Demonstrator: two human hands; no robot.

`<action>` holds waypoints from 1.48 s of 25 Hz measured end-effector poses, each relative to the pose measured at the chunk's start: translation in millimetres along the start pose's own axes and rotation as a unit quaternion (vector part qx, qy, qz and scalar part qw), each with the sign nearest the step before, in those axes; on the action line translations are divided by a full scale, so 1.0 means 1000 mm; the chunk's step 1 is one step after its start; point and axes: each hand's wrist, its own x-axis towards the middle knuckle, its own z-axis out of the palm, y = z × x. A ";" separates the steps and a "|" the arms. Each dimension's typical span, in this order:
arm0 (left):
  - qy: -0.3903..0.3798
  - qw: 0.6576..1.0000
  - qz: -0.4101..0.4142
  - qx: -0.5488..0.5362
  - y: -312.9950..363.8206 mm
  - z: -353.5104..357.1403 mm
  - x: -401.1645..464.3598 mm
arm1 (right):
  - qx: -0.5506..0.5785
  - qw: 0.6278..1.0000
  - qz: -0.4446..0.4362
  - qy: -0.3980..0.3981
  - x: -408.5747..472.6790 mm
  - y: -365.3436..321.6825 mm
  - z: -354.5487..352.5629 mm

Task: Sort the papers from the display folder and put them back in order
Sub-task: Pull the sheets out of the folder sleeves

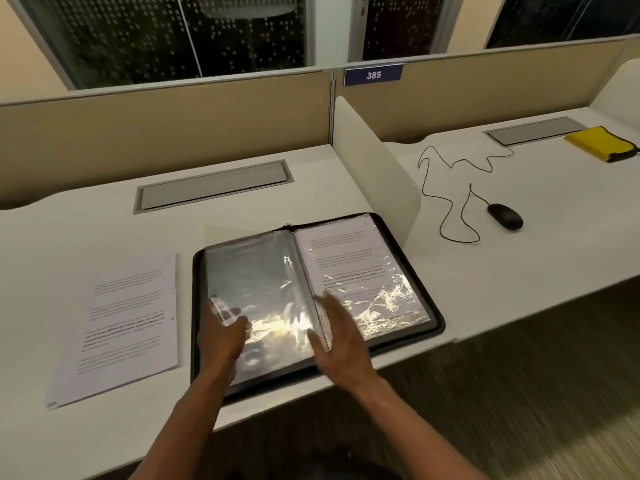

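Both forearms are stretched forward from the near edge of the desk (104,427) over the open display folder (437,318). The left hand (221,336) is laid over the lower part of the left-hand page, its fingers bent down onto the glossy sleeve; blur hides whether anything is pinched there, so its grip cannot be told. The right hand (341,336) is held edge-on just beside the spiral binding (320,318), with fingers extended and slightly spread and nothing gripped; contact with the page cannot be confirmed. The two hands are kept apart, one on each side of the binding.

The folder is laid flat and fully opened near the front edge of the desk, with its black zipped border seen all round. An empty clear sleeve (249,271) is shown on the left side, strongly reflecting light. A printed sheet (349,268) is held inside the right-hand sleeve. A stack of loose printed papers (128,327) is placed on the desk just left of the folder, close to it.

Beyond a white divider (374,178), a black wired mouse (505,216) and a yellow cloth (601,143) are seen on the neighbouring desk.
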 end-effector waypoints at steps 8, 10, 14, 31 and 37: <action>0.142 0.902 0.273 0.304 -0.024 0.001 -0.013 | -0.243 0.947 0.206 -0.030 -0.017 0.096 -0.039; 0.060 0.902 0.332 0.269 -0.020 0.030 -0.028 | -0.215 0.961 0.176 0.015 -0.017 0.092 -0.035; -0.129 0.862 0.406 0.275 -0.019 0.099 -0.064 | -0.003 0.975 0.174 0.141 -0.006 0.084 -0.044; -0.149 0.916 0.314 0.201 0.004 0.149 -0.070 | -0.306 0.930 -0.204 -0.015 -0.036 0.085 -0.052; -0.140 0.928 0.307 0.158 0.004 0.134 -0.075 | -0.469 0.858 -0.181 -0.106 0.010 0.086 -0.060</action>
